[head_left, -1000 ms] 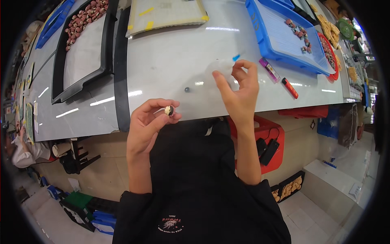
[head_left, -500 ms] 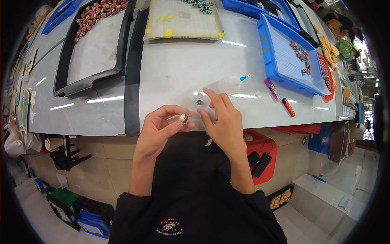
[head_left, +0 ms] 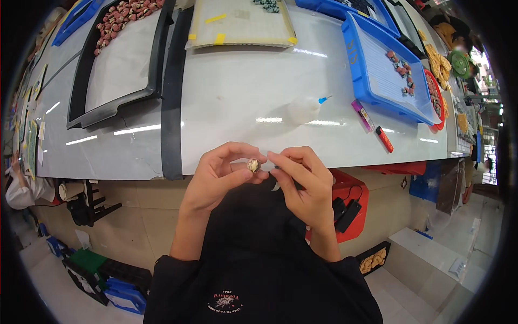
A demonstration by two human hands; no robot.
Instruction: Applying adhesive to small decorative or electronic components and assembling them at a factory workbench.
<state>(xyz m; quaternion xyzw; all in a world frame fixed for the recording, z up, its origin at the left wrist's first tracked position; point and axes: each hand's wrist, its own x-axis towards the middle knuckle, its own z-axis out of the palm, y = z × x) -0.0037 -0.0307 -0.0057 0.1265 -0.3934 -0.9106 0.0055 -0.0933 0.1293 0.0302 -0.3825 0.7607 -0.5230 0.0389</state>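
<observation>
Close to the table's near edge, my left hand pinches a small round cream-and-brown piece between thumb and fingers. My right hand is just beside it, thumb and index finger pressed together on a tiny dark grey-green piece, mostly covered by the fingertips. The two pieces are a short gap apart. Beyond my hands a white squeeze bottle with a blue needle tip lies on the pale table.
A black tray at left holds reddish pieces. Grey-green pieces lie on a cream board at the back. At right are a blue tray with several reddish pieces, a purple-labelled tube and a red lighter-shaped item. A red stool stands below.
My right hand has picked the tiny dark piece up off the table and come down toward my left hand. The left hand has shifted slightly right and turned its piece.
</observation>
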